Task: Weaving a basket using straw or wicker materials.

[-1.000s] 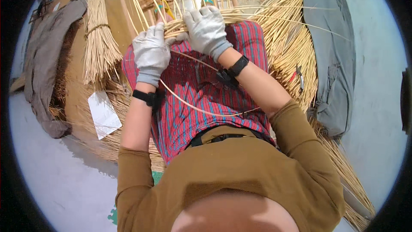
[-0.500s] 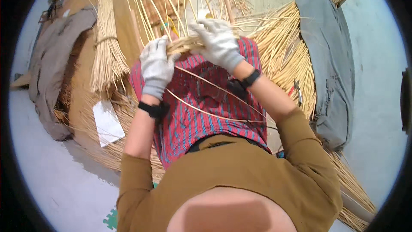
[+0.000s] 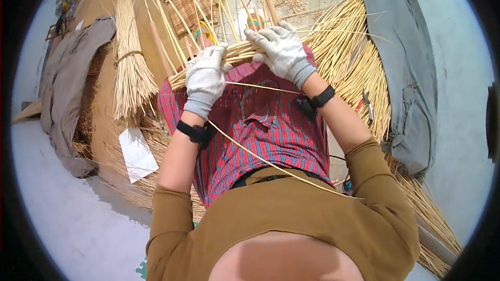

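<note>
My left hand (image 3: 204, 75), in a pale work glove, is closed on a woven band of light canes (image 3: 235, 52) across the far edge of the red striped cloth (image 3: 260, 140) on my lap. My right hand (image 3: 278, 52), gloved likewise, grips the same band farther right, its fingers bent over the top. Long thin canes (image 3: 219, 5) and thicker sticks (image 3: 266, 0) stand up from the band. Loose strands trail from it; one long cane (image 3: 260, 158) runs from beside my left wrist down over my lap onto my shirt. Part of the band is hidden under my fingers.
A tied straw-coloured bundle (image 3: 130, 62) lies at left beside brown fabric (image 3: 67, 99) and a white sheet (image 3: 136, 153). At right are a large pile of canes (image 3: 354, 52), pliers (image 3: 367, 108) and grey fabric (image 3: 403, 83). A woven mat (image 3: 190, 5) lies beyond.
Both hands and the band have shifted rightward in the picture. The long loose cane now hangs lower, its end resting over my shirt where earlier it curved across the striped cloth.
</note>
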Demonstrator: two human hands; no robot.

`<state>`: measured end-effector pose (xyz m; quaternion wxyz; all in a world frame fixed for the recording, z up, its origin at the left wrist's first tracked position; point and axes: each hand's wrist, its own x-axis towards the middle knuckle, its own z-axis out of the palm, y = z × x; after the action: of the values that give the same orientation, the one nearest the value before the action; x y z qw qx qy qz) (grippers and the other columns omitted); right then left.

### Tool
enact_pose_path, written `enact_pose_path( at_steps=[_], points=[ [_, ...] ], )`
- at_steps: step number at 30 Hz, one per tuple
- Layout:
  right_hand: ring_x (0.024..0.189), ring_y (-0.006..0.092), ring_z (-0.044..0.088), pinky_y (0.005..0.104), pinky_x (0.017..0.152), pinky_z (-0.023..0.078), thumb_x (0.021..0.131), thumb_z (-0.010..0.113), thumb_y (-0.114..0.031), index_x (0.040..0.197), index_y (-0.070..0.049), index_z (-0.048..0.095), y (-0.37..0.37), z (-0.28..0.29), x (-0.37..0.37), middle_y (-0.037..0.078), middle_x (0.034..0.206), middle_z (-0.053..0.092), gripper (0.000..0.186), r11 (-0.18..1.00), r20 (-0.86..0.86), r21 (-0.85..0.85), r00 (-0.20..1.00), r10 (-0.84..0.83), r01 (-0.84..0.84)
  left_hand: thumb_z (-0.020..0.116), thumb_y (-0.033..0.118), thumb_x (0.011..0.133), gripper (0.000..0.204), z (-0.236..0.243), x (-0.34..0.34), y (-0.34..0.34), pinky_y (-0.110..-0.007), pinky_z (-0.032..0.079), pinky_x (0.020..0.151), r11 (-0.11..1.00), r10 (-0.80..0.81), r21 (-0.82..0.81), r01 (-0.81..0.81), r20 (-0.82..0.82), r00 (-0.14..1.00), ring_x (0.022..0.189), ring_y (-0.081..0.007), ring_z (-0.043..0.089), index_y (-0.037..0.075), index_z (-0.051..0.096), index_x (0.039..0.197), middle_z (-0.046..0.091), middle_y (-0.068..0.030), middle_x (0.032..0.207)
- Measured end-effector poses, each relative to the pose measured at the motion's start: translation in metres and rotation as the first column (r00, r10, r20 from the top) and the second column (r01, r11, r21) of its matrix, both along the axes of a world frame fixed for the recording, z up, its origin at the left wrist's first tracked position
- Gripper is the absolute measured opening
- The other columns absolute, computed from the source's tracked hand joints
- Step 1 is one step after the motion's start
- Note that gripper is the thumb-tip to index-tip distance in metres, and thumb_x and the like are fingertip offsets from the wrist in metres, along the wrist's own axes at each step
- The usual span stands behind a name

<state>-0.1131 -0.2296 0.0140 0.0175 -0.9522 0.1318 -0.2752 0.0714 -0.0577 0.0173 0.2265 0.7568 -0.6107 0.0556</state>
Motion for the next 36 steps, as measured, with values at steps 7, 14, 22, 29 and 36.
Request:
enact_pose_path(
  at_steps=[7, 14, 22, 29, 36],
  points=[
    [0.102, 0.0248, 0.066, 0.047, 0.103, 0.043, 0.087, 0.07, -0.043, 0.121, -0.022, 0.071, 0.008, -0.013, 0.002, 0.0, 0.103, 0.071, 0.04, 0.994, -0.008, 0.012, 0.994, -0.109, 0.11, 0.077, 0.018, 0.084, 0.053, -0.003, -0.015, -0.005, -0.045, 0.047, 0.096, 0.997, 0.073, 0.027, -0.074, 0.03, 0.997, 0.112, -0.0332, 0.064, 0.014, 0.061, 0.134, 0.067, -0.0118, 0.118],
    [0.123, 0.0304, 0.061, 0.0438, 0.11, 0.044, 0.074, 0.087, -0.026, 0.141, -0.023, 0.062, 0.027, 0.008, -0.089, 0.009, 0.132, 0.066, 0.072, 0.959, 0.039, 0.268, 0.995, 0.088, -0.095, 0.083, 0.016, 0.075, 0.06, -0.007, -0.052, 0.039, -0.044, 0.046, 0.096, 0.998, -0.014, 0.055, 0.015, -0.015, 1.0, 0.112, -0.0309, 0.064, 0.016, 0.063, 0.132, 0.066, -0.0091, 0.117],
    [0.134, 0.0339, 0.052, 0.0485, 0.115, 0.038, 0.076, 0.081, -0.055, 0.144, -0.016, 0.059, 0.032, 0.003, -0.122, 0.012, 0.144, 0.057, 0.082, 0.982, 0.007, 0.143, 0.992, -0.125, 0.123, 0.083, 0.02, 0.077, 0.069, -0.014, -0.084, 0.031, -0.047, 0.036, 0.118, 0.985, 0.072, -0.173, -0.018, 0.308, 0.949, 0.124, -0.0276, 0.058, 0.022, 0.06, 0.142, 0.061, -0.0061, 0.128],
    [0.096, 0.0289, 0.061, 0.0453, 0.085, 0.049, 0.072, 0.08, -0.054, 0.123, -0.014, 0.068, 0.03, -0.016, -0.055, 0.003, 0.108, 0.068, 0.066, 0.988, 0.057, 0.118, 0.993, -0.103, 0.095, 0.073, 0.016, 0.084, 0.066, -0.023, -0.063, 0.007, -0.048, 0.038, 0.115, 1.0, -0.016, -0.004, 0.018, 0.264, 0.964, 0.128, -0.0261, 0.058, 0.017, 0.054, 0.147, 0.062, -0.0081, 0.137],
    [0.095, 0.0301, 0.062, 0.0442, 0.08, 0.048, 0.073, 0.078, -0.056, 0.103, -0.016, 0.07, 0.033, -0.026, -0.05, 0.004, 0.098, 0.067, 0.051, 0.984, 0.05, 0.112, 0.988, -0.148, 0.142, 0.069, 0.012, 0.083, 0.054, -0.031, -0.065, 0.005, -0.047, 0.044, 0.101, 0.999, 0.013, -0.045, -0.001, 0.281, 0.96, 0.116, -0.0276, 0.062, 0.015, 0.061, 0.136, 0.066, -0.0071, 0.123]
  ],
)
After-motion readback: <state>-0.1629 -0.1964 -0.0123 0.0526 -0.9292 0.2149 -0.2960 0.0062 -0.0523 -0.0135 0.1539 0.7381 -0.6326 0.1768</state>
